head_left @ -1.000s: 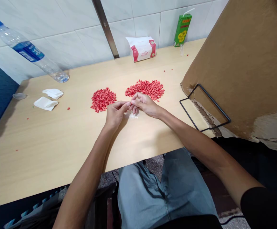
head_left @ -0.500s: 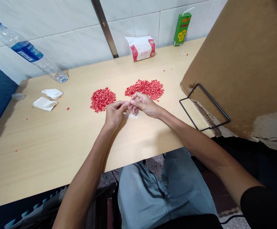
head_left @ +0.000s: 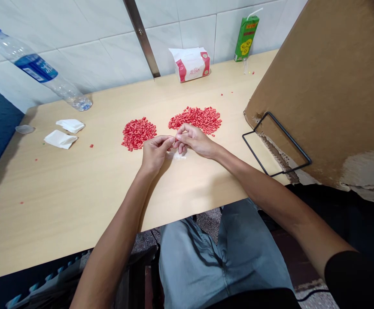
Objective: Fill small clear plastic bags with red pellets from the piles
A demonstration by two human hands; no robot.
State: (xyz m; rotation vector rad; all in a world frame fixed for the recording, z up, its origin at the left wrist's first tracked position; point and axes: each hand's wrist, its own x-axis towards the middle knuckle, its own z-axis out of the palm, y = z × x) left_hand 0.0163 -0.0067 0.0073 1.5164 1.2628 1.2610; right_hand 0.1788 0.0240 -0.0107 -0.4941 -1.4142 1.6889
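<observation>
Pale wood tabletop [head_left: 61, 214] is holding a blue-labelled plastic bottle [head_left: 35, 68], its lettering unreadable, and two heaps of red pellets [head_left: 138, 134]; my left hand [head_left: 154, 153] and my right hand [head_left: 195, 141] are pinching closed just in front, gripping something too small to tell.

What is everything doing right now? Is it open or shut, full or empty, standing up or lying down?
Left hand, fingers pinched together
Right hand, fingers pinched against the left hand's; anything held is too small to see
Red beads, loose in two piles
Water bottle, capped, nearly empty, lying tilted
Tissue pack, opened on top
Drink carton, standing, straw in
Paper napkins, two, flat and crumpled
Cardboard, leaning, torn at the bottom
</observation>
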